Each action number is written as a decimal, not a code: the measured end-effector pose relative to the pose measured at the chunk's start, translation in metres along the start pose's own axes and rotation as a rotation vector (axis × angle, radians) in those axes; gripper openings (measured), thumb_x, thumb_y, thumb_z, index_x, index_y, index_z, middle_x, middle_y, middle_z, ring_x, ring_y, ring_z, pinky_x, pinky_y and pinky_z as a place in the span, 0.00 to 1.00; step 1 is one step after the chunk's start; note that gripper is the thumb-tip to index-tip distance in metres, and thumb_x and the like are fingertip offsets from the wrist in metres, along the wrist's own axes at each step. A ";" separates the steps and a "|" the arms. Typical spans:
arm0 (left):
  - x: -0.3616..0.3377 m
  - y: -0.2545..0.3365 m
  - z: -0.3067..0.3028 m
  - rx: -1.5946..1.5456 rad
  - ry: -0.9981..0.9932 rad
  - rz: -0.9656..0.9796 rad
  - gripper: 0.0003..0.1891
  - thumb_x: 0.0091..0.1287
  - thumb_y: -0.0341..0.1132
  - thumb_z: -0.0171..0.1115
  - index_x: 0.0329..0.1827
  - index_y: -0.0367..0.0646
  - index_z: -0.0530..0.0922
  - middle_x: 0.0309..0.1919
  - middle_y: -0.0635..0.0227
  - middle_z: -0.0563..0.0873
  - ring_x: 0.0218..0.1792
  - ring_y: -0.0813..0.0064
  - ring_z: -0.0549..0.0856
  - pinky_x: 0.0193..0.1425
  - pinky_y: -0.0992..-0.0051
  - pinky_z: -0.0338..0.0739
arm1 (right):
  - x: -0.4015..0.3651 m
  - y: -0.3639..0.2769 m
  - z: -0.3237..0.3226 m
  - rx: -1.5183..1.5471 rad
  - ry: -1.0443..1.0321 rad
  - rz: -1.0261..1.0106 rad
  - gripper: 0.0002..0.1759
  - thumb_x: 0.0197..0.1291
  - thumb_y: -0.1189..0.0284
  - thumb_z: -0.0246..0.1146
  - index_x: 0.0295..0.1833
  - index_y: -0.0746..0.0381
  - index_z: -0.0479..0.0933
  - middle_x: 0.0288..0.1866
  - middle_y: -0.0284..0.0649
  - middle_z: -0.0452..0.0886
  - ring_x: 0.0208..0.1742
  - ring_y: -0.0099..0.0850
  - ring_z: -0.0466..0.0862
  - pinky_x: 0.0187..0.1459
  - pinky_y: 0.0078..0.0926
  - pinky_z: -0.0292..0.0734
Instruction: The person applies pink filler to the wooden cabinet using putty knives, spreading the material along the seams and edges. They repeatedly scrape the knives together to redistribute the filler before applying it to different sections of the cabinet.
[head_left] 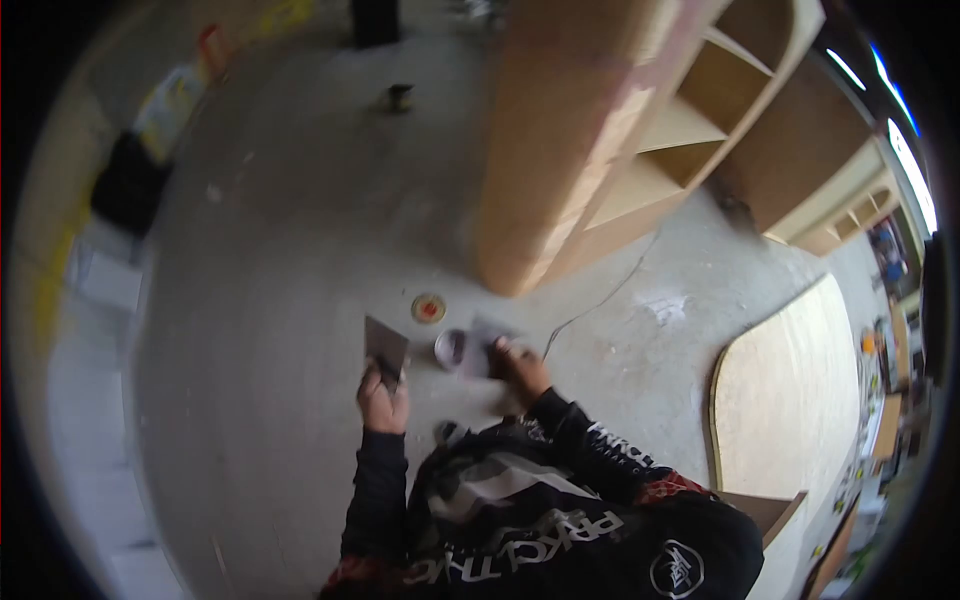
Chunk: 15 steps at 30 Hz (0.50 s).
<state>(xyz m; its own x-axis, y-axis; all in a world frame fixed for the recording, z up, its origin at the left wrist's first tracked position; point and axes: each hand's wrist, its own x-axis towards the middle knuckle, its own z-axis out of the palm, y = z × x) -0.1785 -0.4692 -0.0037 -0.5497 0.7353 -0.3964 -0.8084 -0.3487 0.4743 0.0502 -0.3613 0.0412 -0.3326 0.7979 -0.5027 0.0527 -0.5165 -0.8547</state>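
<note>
My left hand (384, 398) is closed on the handle of a flat, dark putty knife (386, 343), its broad blade pointing up and away from me. My right hand (523, 370) grips a flat greyish plate (484, 345), blurred by motion, so its exact shape is unclear. Just left of that plate, and partly behind its edge, is a small round open can (450, 348). A round lid (428, 308) with a red centre lies on the grey floor, between the two hands and a little beyond them.
A tall wooden shelf unit (580, 170) with a rounded side stands ahead. At right a large curved wooden panel (790, 390) lies near the floor. A thin cable (600, 303) crosses the floor. A small dark object (398, 97) sits farther off; a black bag-like item (130, 185) is left.
</note>
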 end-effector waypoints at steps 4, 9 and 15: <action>-0.008 -0.018 -0.022 -0.751 -0.256 -0.598 0.10 0.74 0.28 0.46 0.47 0.36 0.77 0.29 0.68 0.80 0.25 0.77 0.79 0.26 0.79 0.72 | -0.011 -0.008 0.015 -0.457 0.074 -0.774 0.10 0.64 0.79 0.62 0.49 0.67 0.71 0.41 0.44 0.82 0.42 0.38 0.83 0.45 0.31 0.77; -0.032 -0.056 -0.021 -0.821 -0.420 -0.782 0.08 0.71 0.33 0.51 0.45 0.39 0.74 0.34 0.67 0.79 0.34 0.74 0.78 0.39 0.74 0.73 | -0.050 -0.003 0.033 -0.783 -0.554 -1.318 0.20 0.45 0.77 0.65 0.48 0.63 0.73 0.53 0.49 0.79 0.52 0.45 0.81 0.49 0.38 0.76; -0.057 -0.069 -0.045 1.310 -0.719 0.470 0.11 0.66 0.37 0.59 0.48 0.48 0.71 0.43 0.64 0.78 0.49 0.74 0.78 0.56 0.70 0.73 | -0.030 0.009 0.057 -0.819 -0.473 -1.385 0.22 0.42 0.75 0.65 0.47 0.64 0.73 0.54 0.48 0.79 0.52 0.44 0.80 0.47 0.35 0.74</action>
<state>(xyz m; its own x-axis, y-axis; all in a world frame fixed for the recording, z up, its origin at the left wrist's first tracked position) -0.1014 -0.5130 -0.0490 -0.1696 0.9557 0.2406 0.3492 -0.1700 0.9215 0.0075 -0.4078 0.0561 -0.7718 0.2449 0.5867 -0.1105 0.8571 -0.5032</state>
